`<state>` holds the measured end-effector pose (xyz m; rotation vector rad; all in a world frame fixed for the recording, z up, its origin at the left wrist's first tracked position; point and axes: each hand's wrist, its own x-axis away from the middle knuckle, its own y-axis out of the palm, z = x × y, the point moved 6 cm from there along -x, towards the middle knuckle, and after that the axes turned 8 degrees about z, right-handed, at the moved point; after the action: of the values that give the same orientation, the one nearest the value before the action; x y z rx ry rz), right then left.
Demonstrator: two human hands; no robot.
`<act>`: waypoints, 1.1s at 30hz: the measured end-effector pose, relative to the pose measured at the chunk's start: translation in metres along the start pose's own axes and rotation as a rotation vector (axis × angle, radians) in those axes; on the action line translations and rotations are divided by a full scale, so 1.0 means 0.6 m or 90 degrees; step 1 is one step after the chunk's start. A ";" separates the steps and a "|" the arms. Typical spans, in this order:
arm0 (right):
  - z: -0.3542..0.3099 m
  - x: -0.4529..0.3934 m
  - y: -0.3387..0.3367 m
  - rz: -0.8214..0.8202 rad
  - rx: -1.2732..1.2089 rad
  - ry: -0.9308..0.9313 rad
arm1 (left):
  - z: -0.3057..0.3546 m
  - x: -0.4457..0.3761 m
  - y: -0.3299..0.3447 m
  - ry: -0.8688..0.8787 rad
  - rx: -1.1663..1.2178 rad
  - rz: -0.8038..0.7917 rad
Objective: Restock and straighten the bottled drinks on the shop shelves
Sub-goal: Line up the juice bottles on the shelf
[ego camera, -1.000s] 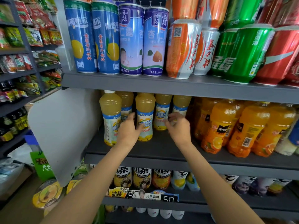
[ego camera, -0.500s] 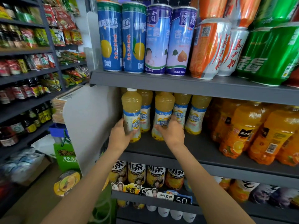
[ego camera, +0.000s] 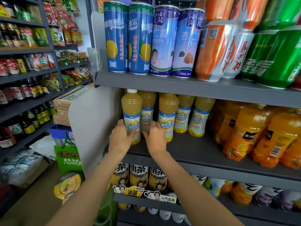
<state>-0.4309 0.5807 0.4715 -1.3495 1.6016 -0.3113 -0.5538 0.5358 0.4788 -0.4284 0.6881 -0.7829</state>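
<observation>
Yellow juice bottles with white-and-blue labels stand in two rows at the left end of the grey middle shelf (ego camera: 187,149). My left hand (ego camera: 119,138) grips the lower label of the front left bottle (ego camera: 131,110), the only one whose white cap shows. My right hand (ego camera: 154,137) lies in the gap between that bottle and the second front bottle (ego camera: 168,111). Its fingers point up and touch the back-row bottle (ego camera: 147,111) there. Two more of these bottles (ego camera: 197,118) stand further back to the right.
Orange juice bottles (ego camera: 244,136) crowd the right of the same shelf. Tall blue cans (ego camera: 128,39) and orange and green cans stand on the shelf above, iced tea bottles (ego camera: 138,175) below. A white side panel (ego camera: 91,128) borders the shelf's left end; snack racks (ego camera: 29,66) lie beyond.
My left hand went from the second front bottle to the front left one and gripped it. My right hand came forward off the back bottles, then slid left into the gap.
</observation>
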 end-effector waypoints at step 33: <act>0.101 -0.019 -0.059 0.088 -0.071 0.191 | 0.019 -0.019 0.028 -0.027 0.087 -0.169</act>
<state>-0.3624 0.6009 0.4730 -1.3125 1.9776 -0.3586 -0.5434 0.5565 0.4816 -0.4155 0.5411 -1.0615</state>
